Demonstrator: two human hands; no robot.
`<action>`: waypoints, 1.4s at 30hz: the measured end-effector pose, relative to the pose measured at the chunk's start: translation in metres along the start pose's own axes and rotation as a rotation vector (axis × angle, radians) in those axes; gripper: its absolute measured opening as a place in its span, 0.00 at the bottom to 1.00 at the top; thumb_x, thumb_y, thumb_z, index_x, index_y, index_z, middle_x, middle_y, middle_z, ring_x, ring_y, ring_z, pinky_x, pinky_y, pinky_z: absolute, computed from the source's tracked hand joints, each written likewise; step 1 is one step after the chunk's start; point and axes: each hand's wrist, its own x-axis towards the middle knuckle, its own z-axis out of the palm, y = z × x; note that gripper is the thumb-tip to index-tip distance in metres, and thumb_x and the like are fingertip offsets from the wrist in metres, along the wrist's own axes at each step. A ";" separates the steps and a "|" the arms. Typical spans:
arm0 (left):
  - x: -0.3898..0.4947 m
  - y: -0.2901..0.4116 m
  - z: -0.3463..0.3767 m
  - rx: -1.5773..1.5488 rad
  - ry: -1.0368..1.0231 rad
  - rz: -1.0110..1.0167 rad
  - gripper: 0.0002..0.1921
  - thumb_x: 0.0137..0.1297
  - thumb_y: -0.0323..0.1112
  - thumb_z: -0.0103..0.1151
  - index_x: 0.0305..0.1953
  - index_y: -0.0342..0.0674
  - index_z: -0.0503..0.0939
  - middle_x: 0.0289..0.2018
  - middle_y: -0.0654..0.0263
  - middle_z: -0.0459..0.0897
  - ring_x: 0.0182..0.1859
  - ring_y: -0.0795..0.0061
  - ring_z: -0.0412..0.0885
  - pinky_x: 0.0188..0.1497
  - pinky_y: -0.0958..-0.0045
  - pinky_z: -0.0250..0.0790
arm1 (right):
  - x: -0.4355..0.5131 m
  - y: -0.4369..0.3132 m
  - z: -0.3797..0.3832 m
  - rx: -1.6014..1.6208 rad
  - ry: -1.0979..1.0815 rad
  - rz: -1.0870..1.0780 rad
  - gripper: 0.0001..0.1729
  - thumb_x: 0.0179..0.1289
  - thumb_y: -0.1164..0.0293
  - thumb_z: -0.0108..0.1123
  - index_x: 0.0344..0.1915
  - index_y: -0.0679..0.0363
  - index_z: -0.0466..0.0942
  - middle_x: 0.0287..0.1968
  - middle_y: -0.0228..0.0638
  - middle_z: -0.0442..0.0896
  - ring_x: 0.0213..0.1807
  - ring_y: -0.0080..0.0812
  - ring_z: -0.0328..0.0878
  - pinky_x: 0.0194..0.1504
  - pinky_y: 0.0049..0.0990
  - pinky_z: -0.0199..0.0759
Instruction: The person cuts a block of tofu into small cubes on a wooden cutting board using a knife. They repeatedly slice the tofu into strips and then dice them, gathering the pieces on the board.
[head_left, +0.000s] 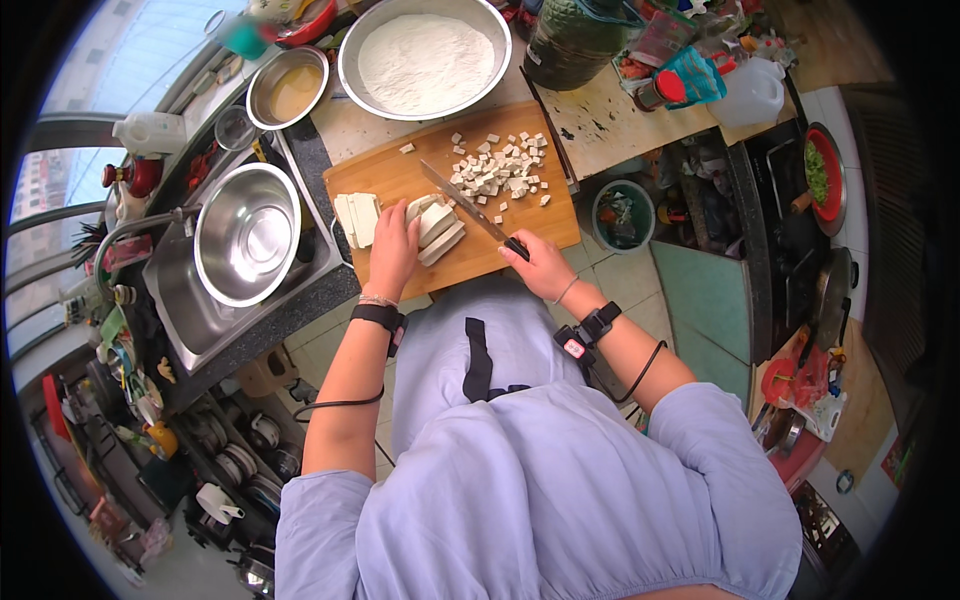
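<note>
My right hand (541, 262) grips the black handle of a kitchen knife (469, 206). Its blade points up and left across a wooden cutting board (495, 277), between white tofu strips (439, 229) and a spread of small tofu cubes (495, 171). Against the left ends of the strips lies my left hand (394, 244), its fingers close together; whether they pinch the tofu is not clear. On that hand's other side is a stack of tofu slices (358, 219), near the board's left edge. A single stray cube (407, 148) sits towards the far left edge.
Beyond the board stands a large metal basin of white flour (426, 64), beside a metal bowl of yellowish liquid (289, 88). An empty steel basin (247, 234) rests over the sink (199, 326) at left. A bin (622, 217) stands on the floor at right.
</note>
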 end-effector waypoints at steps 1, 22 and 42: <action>0.002 -0.001 -0.001 -0.005 -0.025 -0.016 0.22 0.75 0.37 0.58 0.63 0.30 0.74 0.57 0.44 0.78 0.61 0.44 0.77 0.66 0.55 0.70 | -0.002 0.000 0.004 0.011 0.025 -0.006 0.18 0.75 0.58 0.62 0.43 0.65 0.76 0.30 0.44 0.80 0.32 0.41 0.77 0.37 0.37 0.71; 0.011 -0.006 -0.023 -0.003 -0.050 0.143 0.13 0.69 0.35 0.65 0.50 0.36 0.82 0.50 0.51 0.84 0.53 0.47 0.82 0.56 0.56 0.76 | -0.020 0.016 0.048 0.077 0.255 0.115 0.20 0.75 0.56 0.63 0.43 0.64 0.76 0.29 0.45 0.83 0.32 0.46 0.83 0.37 0.39 0.74; 0.012 -0.010 -0.010 0.012 -0.084 0.127 0.33 0.72 0.44 0.63 0.70 0.29 0.68 0.65 0.42 0.74 0.68 0.44 0.73 0.71 0.57 0.67 | -0.023 -0.027 0.056 0.089 0.272 0.031 0.19 0.75 0.57 0.62 0.44 0.65 0.76 0.29 0.46 0.82 0.31 0.47 0.82 0.35 0.39 0.74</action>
